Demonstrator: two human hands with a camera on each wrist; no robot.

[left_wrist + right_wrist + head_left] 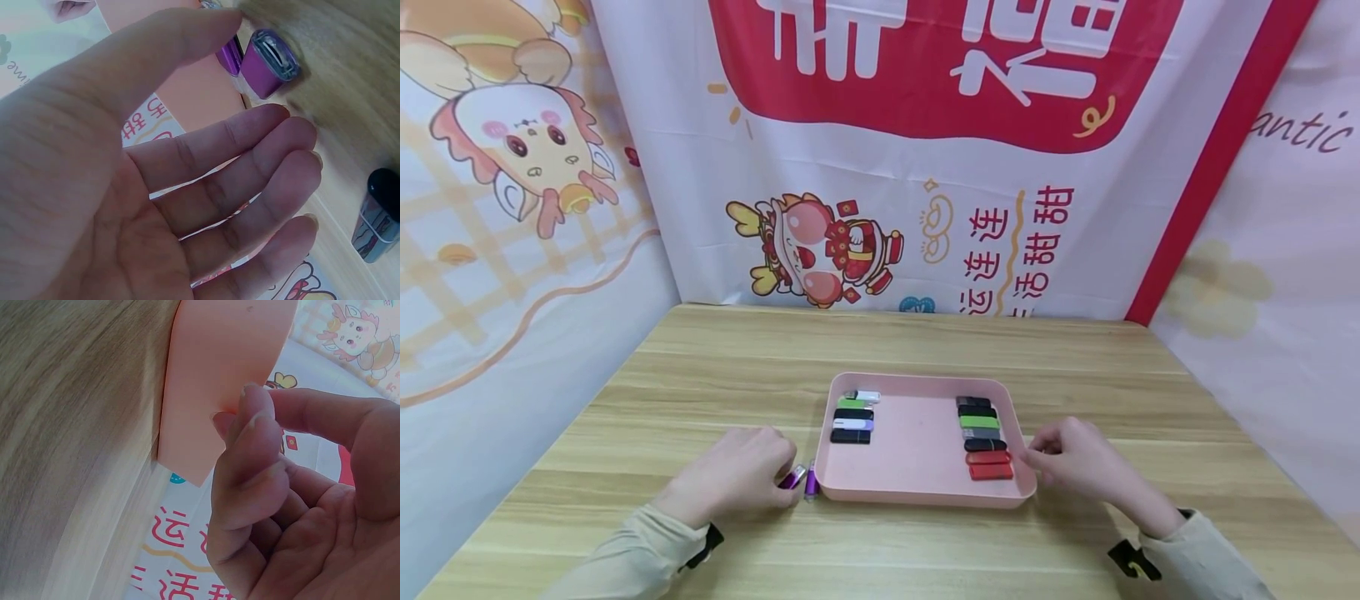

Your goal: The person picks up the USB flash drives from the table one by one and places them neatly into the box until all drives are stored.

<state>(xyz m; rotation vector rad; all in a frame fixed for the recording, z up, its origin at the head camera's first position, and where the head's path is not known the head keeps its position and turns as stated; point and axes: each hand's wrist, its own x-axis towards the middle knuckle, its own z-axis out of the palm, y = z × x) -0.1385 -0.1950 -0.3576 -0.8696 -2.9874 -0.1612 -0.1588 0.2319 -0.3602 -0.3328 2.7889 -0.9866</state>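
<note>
Two purple USB flash drives lie left of the pink tray (pixel 917 498). One purple drive (pixel 811 482) is beside its wall. The other purple drive (pixel 792 477) sits at the fingertips of my left hand (pixel 737 471). In the left wrist view, the thumb and fingers of this hand (pixel 206 181) are apart, with a purple drive (pixel 269 65) beyond the gap. My right hand (pixel 1075 458) has loosely curled fingers right at the tray's right rim. The right wrist view shows these fingers (pixel 250 481) against the tray's outer wall (pixel 200 381).
Inside the tray, a column of flash drives (pixel 852 425) stands along the left side. Another column (pixel 980 422) runs down the right, with red drives nearest me. A black-capped drive (pixel 378 215) appears beyond my left fingers. Printed cloths (pixel 857 167) hang behind the wooden table (pixel 745 350).
</note>
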